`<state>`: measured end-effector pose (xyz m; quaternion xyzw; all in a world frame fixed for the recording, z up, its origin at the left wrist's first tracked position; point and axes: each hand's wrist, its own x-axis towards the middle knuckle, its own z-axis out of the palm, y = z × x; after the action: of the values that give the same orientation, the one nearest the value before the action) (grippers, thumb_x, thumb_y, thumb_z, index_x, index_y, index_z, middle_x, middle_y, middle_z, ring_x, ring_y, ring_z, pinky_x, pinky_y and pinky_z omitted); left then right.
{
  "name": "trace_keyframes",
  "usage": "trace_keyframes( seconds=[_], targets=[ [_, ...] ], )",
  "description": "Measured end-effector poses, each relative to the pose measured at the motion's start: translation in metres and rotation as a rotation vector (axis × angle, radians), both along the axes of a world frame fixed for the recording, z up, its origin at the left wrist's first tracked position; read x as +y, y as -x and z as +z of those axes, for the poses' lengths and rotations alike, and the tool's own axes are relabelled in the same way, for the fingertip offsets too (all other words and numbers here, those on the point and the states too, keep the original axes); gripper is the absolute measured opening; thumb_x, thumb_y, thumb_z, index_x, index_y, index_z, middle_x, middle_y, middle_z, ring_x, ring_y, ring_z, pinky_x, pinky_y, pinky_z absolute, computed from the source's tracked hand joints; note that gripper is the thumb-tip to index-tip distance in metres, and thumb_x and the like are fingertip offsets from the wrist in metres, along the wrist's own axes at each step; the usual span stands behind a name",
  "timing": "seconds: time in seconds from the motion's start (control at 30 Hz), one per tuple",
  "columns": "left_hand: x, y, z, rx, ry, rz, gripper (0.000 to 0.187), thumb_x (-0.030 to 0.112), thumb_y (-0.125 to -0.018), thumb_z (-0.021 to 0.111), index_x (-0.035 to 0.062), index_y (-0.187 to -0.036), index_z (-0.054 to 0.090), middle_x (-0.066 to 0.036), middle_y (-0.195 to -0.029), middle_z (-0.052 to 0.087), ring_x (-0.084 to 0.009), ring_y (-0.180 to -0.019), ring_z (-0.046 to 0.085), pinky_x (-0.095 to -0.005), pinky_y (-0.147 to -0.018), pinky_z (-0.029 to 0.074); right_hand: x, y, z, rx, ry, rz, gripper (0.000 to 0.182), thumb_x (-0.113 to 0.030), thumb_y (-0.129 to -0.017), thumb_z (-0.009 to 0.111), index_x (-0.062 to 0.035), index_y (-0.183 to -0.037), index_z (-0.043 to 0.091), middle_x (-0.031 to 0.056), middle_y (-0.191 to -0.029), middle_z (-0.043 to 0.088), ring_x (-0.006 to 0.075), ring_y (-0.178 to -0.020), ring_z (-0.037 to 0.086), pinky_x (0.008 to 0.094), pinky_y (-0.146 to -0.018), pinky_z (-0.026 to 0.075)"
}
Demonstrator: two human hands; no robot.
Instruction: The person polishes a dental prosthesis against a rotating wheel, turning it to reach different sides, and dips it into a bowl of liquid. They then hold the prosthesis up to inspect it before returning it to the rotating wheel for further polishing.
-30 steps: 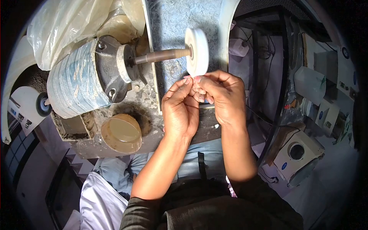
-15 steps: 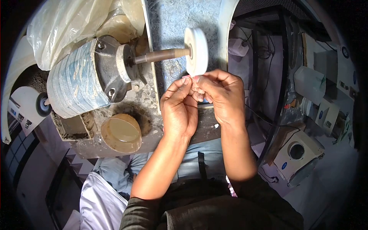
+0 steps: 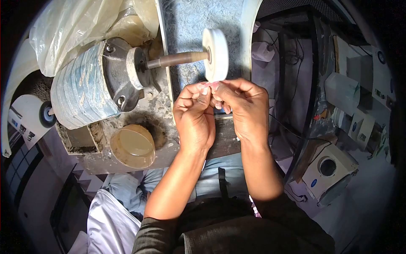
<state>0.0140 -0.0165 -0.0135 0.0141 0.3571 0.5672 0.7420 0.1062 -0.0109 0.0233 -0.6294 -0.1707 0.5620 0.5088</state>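
the left hand [image 3: 195, 118] and the right hand [image 3: 248, 106] both pinch a small pink piece [image 3: 207, 84] between thumb and fingers, above the near edge of the blue-lined tray [image 3: 186, 25]; the piece is right at the lower rim of the white wheel [image 3: 218, 57], though contact is hard to tell; the wheel sits on a shaft [image 3: 177, 59] from the motor [image 3: 84, 89], and a bowl [image 3: 146, 160] stands by the surface's [image 3: 169, 152] near edge
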Motion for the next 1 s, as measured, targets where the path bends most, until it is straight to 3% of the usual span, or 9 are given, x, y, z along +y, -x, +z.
trace_keyframes(
  seconds=[0.53, 0.6, 0.73, 0.8, 1.0],
  targets=[
    [0.003, -0.0032, 0.0046, 0.016, 0.079, 0.01, 0.01, 0.0, -0.093, 0.051, -0.0062, -0.095, 0.058, -0.014, -0.081, 0.063, -0.0189, -0.065, 0.058, -0.0313, -0.06, 0.051, 0.001, 0.0018, -0.0032, -0.016, 0.032, -0.023, 0.006, 0.003, -0.08, 0.068, 0.0081, -0.083, 0.066, 0.0051, -0.067, 0.062, 0.0064, -0.057, 0.053, 0.0184, -0.051, 0.039],
    [0.0039, -0.0018, 0.0055, 0.0, 0.1, -0.038, 0.012, 0.004, -0.093, 0.052, -0.006, -0.093, 0.059, -0.012, -0.086, 0.064, -0.0162, -0.07, 0.054, -0.0271, -0.067, 0.046, 0.0015, 0.0016, -0.0053, -0.002, 0.032, -0.029, 0.006, 0.003, -0.08, 0.067, 0.0084, -0.083, 0.065, 0.0054, -0.067, 0.062, 0.0067, -0.057, 0.053, 0.0187, -0.051, 0.039],
    [0.0062, -0.0004, 0.0034, -0.016, 0.101, -0.06, 0.013, 0.004, -0.094, 0.051, -0.0061, -0.093, 0.059, -0.012, -0.086, 0.064, -0.016, -0.07, 0.054, -0.0273, -0.066, 0.045, 0.003, 0.0017, -0.0091, 0.023, 0.036, -0.048, 0.005, 0.004, -0.08, 0.066, 0.0088, -0.083, 0.065, 0.0062, -0.067, 0.062, 0.0072, -0.056, 0.053, 0.0193, -0.051, 0.04],
    [0.007, -0.0004, 0.0028, -0.023, 0.137, -0.025, 0.012, 0.002, -0.093, 0.051, -0.0071, -0.094, 0.059, -0.014, -0.081, 0.063, -0.0188, -0.065, 0.059, -0.0309, -0.059, 0.05, 0.003, 0.0021, -0.0093, 0.024, 0.044, -0.049, 0.005, 0.004, -0.08, 0.067, 0.0089, -0.083, 0.065, 0.0062, -0.068, 0.062, 0.0073, -0.056, 0.053, 0.0194, -0.052, 0.04],
    [0.002, -0.0002, 0.0056, 0.024, 0.043, 0.02, 0.012, 0.002, -0.093, 0.051, -0.0075, -0.094, 0.058, -0.015, -0.081, 0.063, -0.0189, -0.064, 0.058, -0.0312, -0.06, 0.05, 0.0006, 0.0059, -0.0037, -0.012, -0.031, -0.034, 0.004, 0.004, -0.081, 0.067, 0.0083, -0.081, 0.065, 0.0061, -0.066, 0.062, 0.0073, -0.056, 0.053, 0.0201, -0.052, 0.041]
  ],
)
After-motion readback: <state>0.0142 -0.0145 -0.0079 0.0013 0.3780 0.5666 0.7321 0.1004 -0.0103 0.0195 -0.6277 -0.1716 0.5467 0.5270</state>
